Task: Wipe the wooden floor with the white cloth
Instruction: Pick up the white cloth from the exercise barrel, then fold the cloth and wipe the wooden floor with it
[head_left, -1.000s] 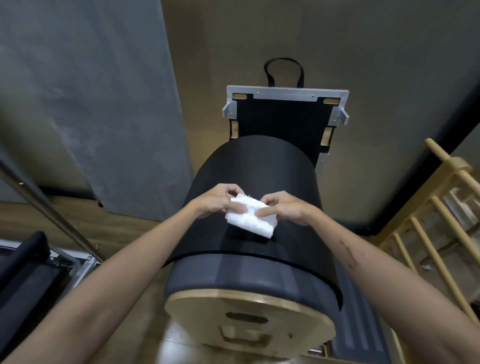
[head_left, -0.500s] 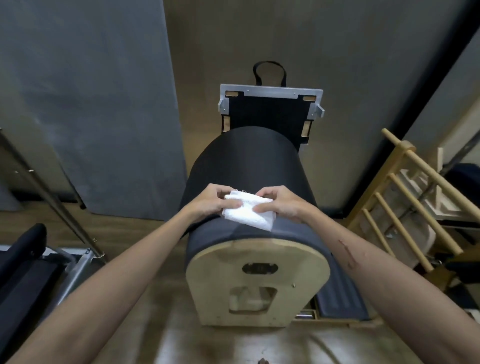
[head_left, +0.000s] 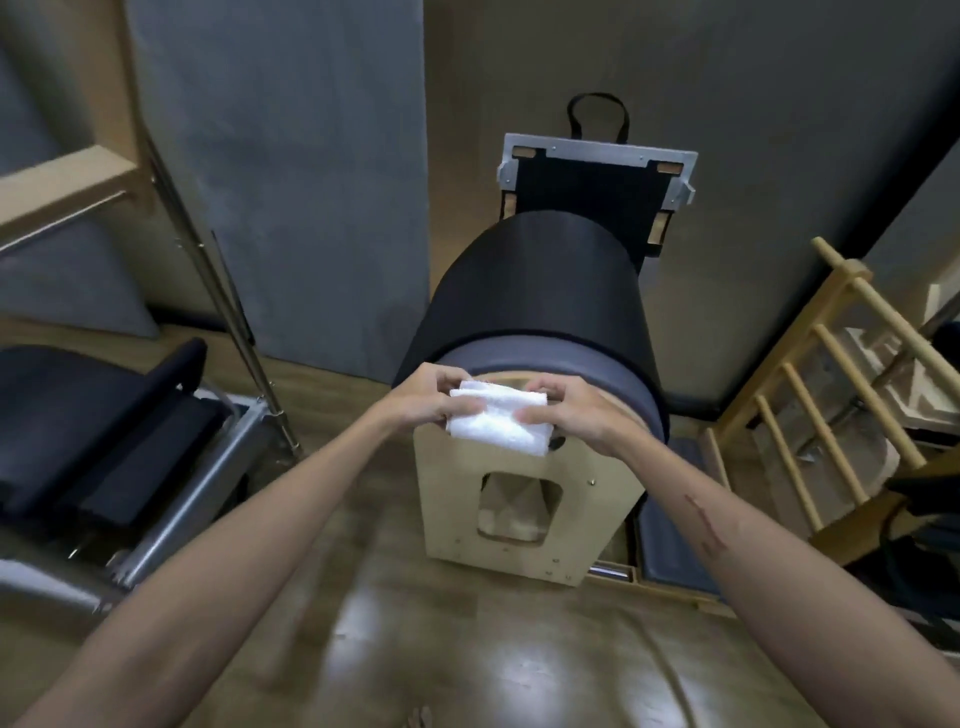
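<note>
Your forearms are bare, no sleeves in view. Your hands, left hand (head_left: 415, 402) and right hand (head_left: 569, 410), are ungloved. Your right forearm (head_left: 737, 551) bears a long dark scratch.

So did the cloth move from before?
Yes. The cloth, held in both hands, came off the black barrel top toward the person, and now hangs before its wooden end.
</note>
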